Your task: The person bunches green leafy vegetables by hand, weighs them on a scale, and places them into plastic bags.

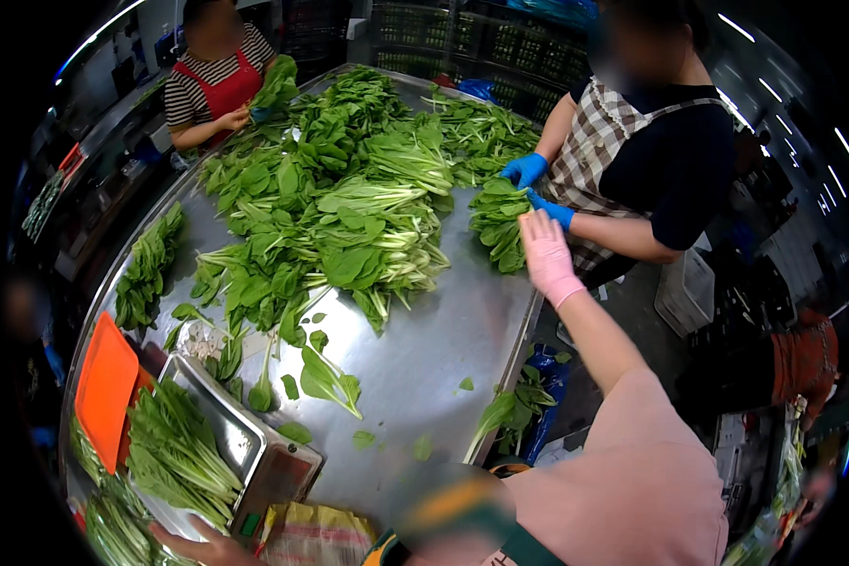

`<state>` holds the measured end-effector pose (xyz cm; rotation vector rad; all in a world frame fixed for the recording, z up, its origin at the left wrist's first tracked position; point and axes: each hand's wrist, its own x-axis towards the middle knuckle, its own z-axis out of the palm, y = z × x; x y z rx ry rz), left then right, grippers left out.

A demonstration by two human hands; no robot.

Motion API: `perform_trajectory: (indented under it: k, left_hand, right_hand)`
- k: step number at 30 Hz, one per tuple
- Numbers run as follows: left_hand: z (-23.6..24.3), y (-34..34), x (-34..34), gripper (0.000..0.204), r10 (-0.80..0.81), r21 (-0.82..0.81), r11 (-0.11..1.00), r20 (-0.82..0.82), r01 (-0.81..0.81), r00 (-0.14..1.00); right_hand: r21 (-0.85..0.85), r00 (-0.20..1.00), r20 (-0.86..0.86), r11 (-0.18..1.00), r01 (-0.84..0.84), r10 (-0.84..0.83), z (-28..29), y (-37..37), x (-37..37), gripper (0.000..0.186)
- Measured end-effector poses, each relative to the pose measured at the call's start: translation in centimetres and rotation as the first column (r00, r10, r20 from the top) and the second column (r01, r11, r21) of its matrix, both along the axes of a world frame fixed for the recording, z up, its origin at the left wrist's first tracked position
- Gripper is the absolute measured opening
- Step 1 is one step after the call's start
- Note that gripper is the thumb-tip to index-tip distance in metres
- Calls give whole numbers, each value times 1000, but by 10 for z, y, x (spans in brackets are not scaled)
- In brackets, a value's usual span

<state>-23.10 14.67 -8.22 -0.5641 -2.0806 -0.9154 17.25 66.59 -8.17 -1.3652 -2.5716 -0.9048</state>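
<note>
two own hands in view, one gloved, one seemingly bare. right hand (547, 253), pink glove: stretched out to far right table edge, fingers fairly straight over near side of one leafy bunch (496, 226). cannot tell whether gripping or only touching. same bunch between two blue gloves (525, 170) of one co-worker in a checked apron (602, 151).

left hand (203, 547): low at left, fingers parted and loose, nothing seen in grasp; just beside one scale (288, 464) and the stem end of a second bunch, long-leaved greens (174, 448), on the scale's metal tray. beside these greens, one orange tray (107, 391), tilted.

one metal table (481, 321). one large heap of greens (349, 198) across middle and far part, too tangled to count by plant. one smaller pile (151, 266) apart, at left edge. about six small loose leaves (294, 432) on near half, plus one larger leafy sprig (330, 382).

second co-worker at far left, red apron (231, 94), one handful of greens (275, 87) held up. one woven bag (316, 538) at near edge. one pale crate (684, 292) off to the right.
</note>
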Motion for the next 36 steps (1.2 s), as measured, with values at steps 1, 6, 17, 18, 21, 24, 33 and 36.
perform_trajectory:
  k: [1,6,17,18,21,24,33,36]
  left_hand:
    - [4,21,36,42,-50,23,999,84,48,995]
    - [-14,46,116,50,-434,-338,760,372,555,821]
    - [-36,66,121,52,-442,-94,706,716,702,540]
    - [-41,63,117,52,-435,-98,708,720,699,541]
    - [-47,69,113,41,-449,-62,764,663,642,598]
    - [-49,74,106,31,-479,-2,739,702,674,528]
    - [-57,92,162,36,-550,56,471,799,881,244]
    - [-58,81,171,38,-552,101,438,814,893,179]
  right_hand:
    - [58,990,122,996,63,-69,-16,25,23,56]
    - [37,963,235,989,-142,129,-9,69,6,57]
    - [-346,869,492,927,147,46,-26,138,-77,41]
    - [-334,931,332,942,-37,155,-44,142,-70,21]
    - [-337,958,-91,897,-287,272,-20,89,-79,25]
    - [-102,665,-697,881,-463,269,-2,33,-70,28]
    - [-583,828,-536,639,-503,163,-69,-177,-124,85]
    - [-589,624,-772,507,-629,-121,-42,-166,-106,72]
